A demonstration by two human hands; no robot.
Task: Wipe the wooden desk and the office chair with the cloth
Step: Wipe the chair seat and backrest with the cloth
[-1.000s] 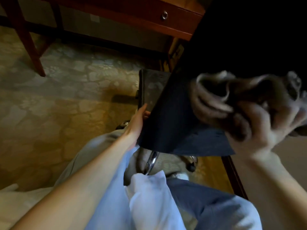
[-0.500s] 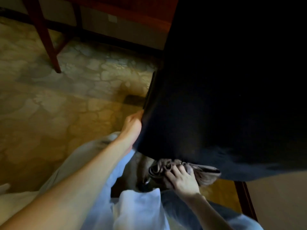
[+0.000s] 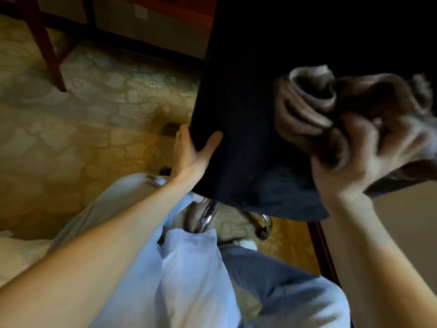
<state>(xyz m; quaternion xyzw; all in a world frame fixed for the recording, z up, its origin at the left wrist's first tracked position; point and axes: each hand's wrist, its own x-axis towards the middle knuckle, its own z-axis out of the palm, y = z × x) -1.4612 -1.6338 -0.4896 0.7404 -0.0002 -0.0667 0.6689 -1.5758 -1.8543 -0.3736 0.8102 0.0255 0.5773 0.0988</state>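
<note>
The office chair's dark backrest (image 3: 248,114) fills the upper middle of the view, seen from behind. My left hand (image 3: 189,155) grips its left edge, thumb on the back face. My right hand (image 3: 354,162) holds a bunched brown cloth (image 3: 319,102) pressed against the right part of the backrest. The wooden desk (image 3: 165,10) shows only as a reddish rail and a leg (image 3: 45,43) at the top left. The chair's seat is hidden behind the backrest.
The chair's chrome post (image 3: 208,214) and a caster (image 3: 262,233) stand on patterned carpet (image 3: 94,114) just in front of my knees (image 3: 189,268). A dark wooden edge (image 3: 324,252) runs along the floor at the right. White fabric (image 3: 14,254) lies at the lower left.
My right hand has lifted the cloth from the backrest's lower edge up onto its right side. My left hand has shifted so its thumb wraps onto the back face.
</note>
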